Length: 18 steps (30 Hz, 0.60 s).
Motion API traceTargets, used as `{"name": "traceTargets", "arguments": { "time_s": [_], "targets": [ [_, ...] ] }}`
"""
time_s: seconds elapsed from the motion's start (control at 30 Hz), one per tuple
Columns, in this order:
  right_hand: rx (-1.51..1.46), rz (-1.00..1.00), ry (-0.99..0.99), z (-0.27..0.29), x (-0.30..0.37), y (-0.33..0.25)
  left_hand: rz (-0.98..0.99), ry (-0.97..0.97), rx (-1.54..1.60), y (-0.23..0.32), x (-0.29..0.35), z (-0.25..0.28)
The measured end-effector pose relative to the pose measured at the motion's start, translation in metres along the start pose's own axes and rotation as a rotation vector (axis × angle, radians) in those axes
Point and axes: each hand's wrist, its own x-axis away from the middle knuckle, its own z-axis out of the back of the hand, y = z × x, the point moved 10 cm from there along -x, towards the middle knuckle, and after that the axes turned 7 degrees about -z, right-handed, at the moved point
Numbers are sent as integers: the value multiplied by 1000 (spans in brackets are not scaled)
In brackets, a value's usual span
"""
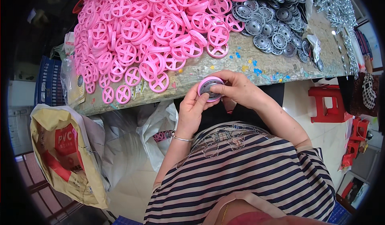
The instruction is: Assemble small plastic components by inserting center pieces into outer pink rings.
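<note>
Just in front of the table's near edge, both my hands hold one small pink wheel rim (202, 83) with a dark grey hubcap disc (208, 91) set in it. My left hand (192, 110) grips its lower left side, thumb on the disc. From the right, my right hand (236, 89) has its thumb pressed on the disc's face and fingers round the far edge. A big heap of pink spoked wheel rims (164, 26) covers the table's left and middle. To its right lies a pile of grey discs (264, 28).
The worn table (240, 66) has blue and yellow specks on it. Silver tinsel-like strips (333, 8) hang at the far right. An opened paper sack (44, 124) stands at lower left, beside a white plastic bag (164, 120). A red stool (327, 104) is at right.
</note>
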Motion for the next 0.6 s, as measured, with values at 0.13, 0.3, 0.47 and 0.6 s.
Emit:
{"name": "traceTargets", "arguments": {
  "time_s": [0.13, 0.3, 0.47, 0.6],
  "targets": [
    [32, -267, -29, -2, -1, 28, -2, -18, -90, -3, 1, 4],
    [118, 88, 18, -9, -5, 16, -28, 2, -152, -8, 7, 11],
    [138, 196, 82, -9, -6, 19, -2, 54, -126, -2, 8, 5],
    [239, 203, 94, -17, 6, 4, 23, 157, 42, -5, 10, 6]
  ]
}}
